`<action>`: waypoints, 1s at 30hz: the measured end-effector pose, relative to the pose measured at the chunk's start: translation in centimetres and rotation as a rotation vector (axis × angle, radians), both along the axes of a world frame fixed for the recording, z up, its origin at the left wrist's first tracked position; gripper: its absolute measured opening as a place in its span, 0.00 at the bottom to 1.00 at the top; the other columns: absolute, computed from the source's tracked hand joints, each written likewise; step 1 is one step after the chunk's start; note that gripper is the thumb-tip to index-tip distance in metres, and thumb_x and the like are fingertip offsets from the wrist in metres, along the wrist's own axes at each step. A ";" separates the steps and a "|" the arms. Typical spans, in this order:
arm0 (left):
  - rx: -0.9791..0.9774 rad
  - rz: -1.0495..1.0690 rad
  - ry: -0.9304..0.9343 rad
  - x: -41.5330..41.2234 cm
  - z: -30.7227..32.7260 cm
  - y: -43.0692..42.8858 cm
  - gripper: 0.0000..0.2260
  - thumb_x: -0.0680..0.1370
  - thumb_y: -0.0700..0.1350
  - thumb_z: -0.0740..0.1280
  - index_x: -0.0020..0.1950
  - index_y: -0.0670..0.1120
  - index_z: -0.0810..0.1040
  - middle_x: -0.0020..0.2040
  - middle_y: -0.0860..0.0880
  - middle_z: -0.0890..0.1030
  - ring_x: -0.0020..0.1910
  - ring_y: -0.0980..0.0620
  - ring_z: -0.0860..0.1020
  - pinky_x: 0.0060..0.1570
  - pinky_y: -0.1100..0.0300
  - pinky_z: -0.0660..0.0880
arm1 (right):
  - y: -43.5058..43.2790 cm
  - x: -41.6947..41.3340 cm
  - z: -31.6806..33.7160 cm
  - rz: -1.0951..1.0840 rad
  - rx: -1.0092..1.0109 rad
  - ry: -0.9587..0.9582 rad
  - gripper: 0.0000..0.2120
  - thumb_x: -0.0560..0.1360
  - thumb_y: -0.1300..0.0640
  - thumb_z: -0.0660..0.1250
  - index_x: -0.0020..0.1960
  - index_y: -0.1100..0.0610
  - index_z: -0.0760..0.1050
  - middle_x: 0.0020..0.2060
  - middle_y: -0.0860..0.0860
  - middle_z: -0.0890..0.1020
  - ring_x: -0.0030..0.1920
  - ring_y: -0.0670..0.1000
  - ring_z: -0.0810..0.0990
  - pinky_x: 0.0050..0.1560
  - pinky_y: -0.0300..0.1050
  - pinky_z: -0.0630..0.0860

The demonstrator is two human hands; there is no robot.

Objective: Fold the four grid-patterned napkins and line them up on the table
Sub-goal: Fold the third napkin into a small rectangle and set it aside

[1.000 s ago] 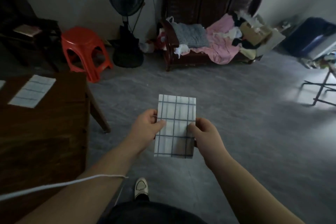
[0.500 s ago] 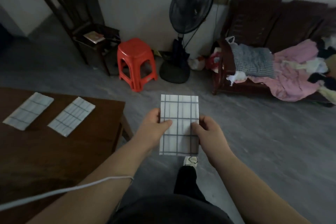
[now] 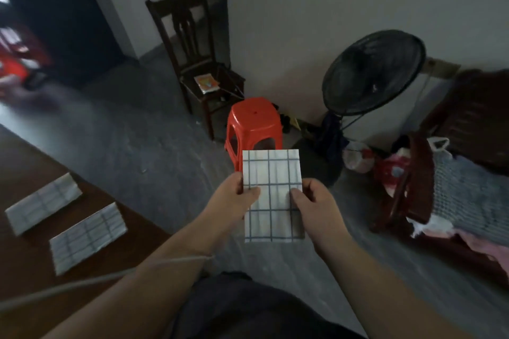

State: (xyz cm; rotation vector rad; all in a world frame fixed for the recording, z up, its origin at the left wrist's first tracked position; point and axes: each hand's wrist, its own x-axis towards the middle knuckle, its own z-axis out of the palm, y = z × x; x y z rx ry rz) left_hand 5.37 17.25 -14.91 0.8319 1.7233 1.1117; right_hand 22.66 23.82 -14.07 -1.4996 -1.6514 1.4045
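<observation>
— What's changed?
— They've turned toward the table (image 3: 22,261); the left hand (image 3: 234,202) and right hand (image 3: 315,208) still pinch the folded napkin (image 3: 271,173).
— Where's it sit?
— Upright between them, thumbs on front, top half above. On the table lie a nearer napkin (image 3: 88,237) and farther napkin (image 3: 42,206), side by side.

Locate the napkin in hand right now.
Head view, centre: the napkin is pinched between the left hand and right hand above the floor, just below the red stool in frame and right of the table.
</observation>
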 end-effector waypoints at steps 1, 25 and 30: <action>0.003 0.023 -0.001 -1.0 0.1 1.1 0.07 0.78 0.48 0.69 0.56 0.53 0.79 0.51 0.47 0.85 0.51 0.46 0.84 0.55 0.39 0.80 | 1.8 -1.2 0.1 0.045 0.009 -0.015 0.03 0.81 0.55 0.66 0.50 0.51 0.78 0.45 0.51 0.84 0.48 0.52 0.82 0.53 0.55 0.79; 0.070 1.059 -0.136 -35.6 -4.8 10.0 0.05 0.80 0.38 0.68 0.52 0.47 0.79 0.43 0.49 0.84 0.38 0.58 0.80 0.37 0.63 0.74 | 21.8 -49.2 -3.6 0.975 -0.054 -0.073 0.04 0.81 0.64 0.66 0.48 0.58 0.78 0.43 0.58 0.84 0.42 0.51 0.80 0.47 0.47 0.79; 0.052 1.319 -0.194 -38.3 -4.3 7.7 0.07 0.81 0.42 0.68 0.59 0.48 0.78 0.52 0.48 0.85 0.52 0.49 0.84 0.54 0.49 0.81 | 20.1 -58.0 -4.5 1.295 -0.193 -0.080 0.03 0.82 0.59 0.66 0.53 0.57 0.79 0.46 0.53 0.85 0.47 0.48 0.85 0.45 0.41 0.81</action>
